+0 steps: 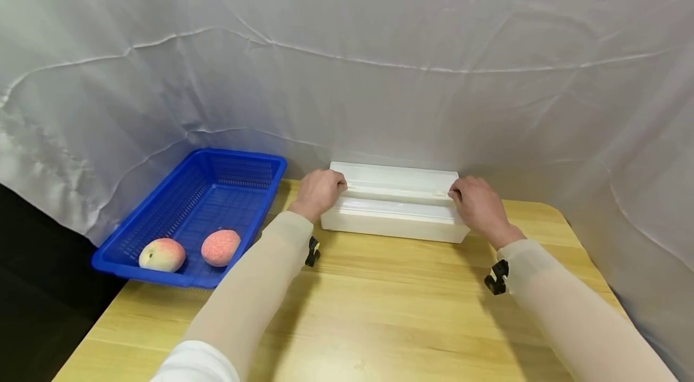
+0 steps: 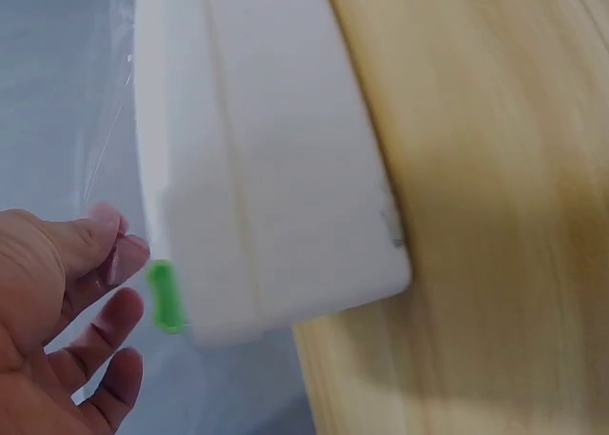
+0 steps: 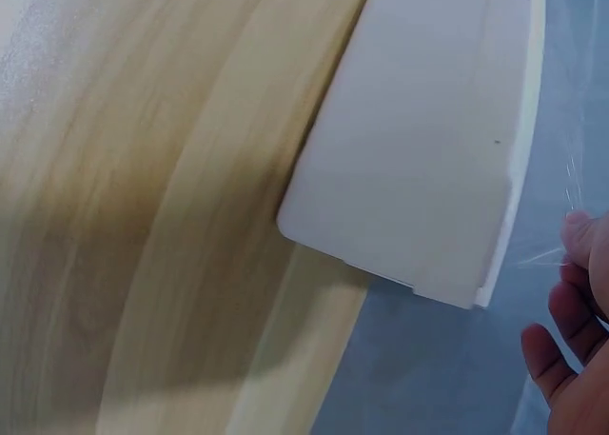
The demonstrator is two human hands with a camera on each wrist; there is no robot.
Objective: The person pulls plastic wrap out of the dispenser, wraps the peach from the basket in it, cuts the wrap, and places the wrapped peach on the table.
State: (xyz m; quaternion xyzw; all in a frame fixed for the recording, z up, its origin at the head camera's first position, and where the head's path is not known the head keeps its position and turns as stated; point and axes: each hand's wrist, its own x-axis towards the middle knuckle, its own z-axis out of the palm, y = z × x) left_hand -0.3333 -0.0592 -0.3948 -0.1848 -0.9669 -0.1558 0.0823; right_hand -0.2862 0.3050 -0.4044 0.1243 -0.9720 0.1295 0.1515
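A long white cling film dispenser [image 1: 393, 225] lies on the wooden table, its lid raised at the back. At its left end my left hand [image 1: 320, 192] pinches the edge of clear cling film [image 2: 108, 154] between thumb and forefinger. My right hand [image 1: 482, 208] pinches the film at the opposite end, with thin creases running from the fingertips in the right wrist view. A small green piece [image 2: 164, 297] sits at the dispenser's corner beside my left fingers. The film is nearly invisible in the head view.
Left of the dispenser stands a blue plastic basket [image 1: 238, 204] holding two peaches, one pale and pink [image 1: 162, 255], one rosier [image 1: 220, 247]. A grey curtain [image 1: 379, 111] hangs close behind the dispenser. The table's [image 1: 390, 309] right edge lies beyond my right arm.
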